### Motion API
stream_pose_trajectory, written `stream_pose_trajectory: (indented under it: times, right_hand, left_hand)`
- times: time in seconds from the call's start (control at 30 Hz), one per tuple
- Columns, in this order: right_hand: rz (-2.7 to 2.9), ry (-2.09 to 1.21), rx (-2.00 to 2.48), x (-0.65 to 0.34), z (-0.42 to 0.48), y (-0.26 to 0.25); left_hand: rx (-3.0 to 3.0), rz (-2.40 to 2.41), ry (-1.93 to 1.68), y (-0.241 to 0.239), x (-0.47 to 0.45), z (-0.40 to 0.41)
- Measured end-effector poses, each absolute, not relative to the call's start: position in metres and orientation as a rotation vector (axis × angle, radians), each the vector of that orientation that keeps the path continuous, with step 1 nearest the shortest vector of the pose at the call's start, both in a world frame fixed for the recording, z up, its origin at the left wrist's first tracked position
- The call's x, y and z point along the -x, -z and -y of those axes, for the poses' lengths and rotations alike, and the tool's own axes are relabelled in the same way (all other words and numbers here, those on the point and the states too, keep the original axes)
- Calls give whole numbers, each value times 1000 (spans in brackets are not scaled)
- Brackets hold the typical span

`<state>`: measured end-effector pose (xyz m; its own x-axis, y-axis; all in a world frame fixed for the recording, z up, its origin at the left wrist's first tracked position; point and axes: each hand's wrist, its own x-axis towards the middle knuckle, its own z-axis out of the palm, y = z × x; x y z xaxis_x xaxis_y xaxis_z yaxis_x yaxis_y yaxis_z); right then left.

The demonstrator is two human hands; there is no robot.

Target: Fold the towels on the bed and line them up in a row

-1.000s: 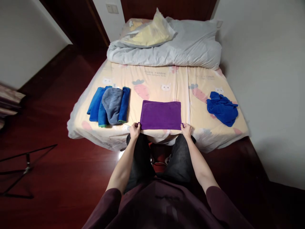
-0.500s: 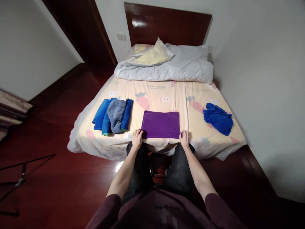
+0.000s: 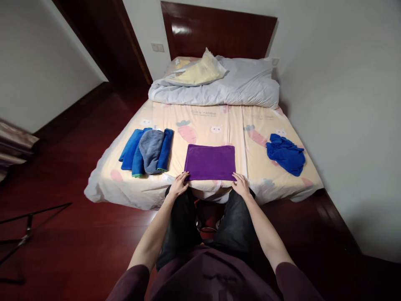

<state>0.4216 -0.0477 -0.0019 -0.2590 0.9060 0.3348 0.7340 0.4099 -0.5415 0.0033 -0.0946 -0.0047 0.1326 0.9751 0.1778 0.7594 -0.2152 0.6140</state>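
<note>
A purple towel point(image 3: 210, 163), folded into a flat rectangle, lies at the front edge of the bed. My left hand point(image 3: 179, 184) rests at its near left corner, fingers stretched onto the cloth. At the near right corner, my right hand point(image 3: 241, 185) touches the towel with its fingers apart. Left of the towel lie several rolled or folded blue cloths point(image 3: 165, 150), with a grey-blue cloth point(image 3: 151, 151) on or among them. Over to the right, a crumpled blue cloth point(image 3: 285, 154) sits in a loose heap.
The bed point(image 3: 203, 125) has a cream sheet printed with carrots. A rolled grey-white quilt point(image 3: 250, 83) and a yellow pillow or cloth point(image 3: 203, 71) lie by the dark headboard point(image 3: 216, 31). Black stand legs point(image 3: 29, 225) are on the floor at left; a wall rises at right.
Both hands have loosened from pinching the towel's near corners, and their fingers now stretch over its edge. The towel lies nearly the same; the view has shifted slightly.
</note>
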Motion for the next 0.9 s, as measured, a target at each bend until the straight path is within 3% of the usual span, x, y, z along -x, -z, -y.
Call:
stream_pose_trajectory:
  times: [0.9]
  right_hand:
    - [1769,-460,1412,-421,37,7]
  left_hand:
    - [-1804,-1777,-1088,18,5,85]
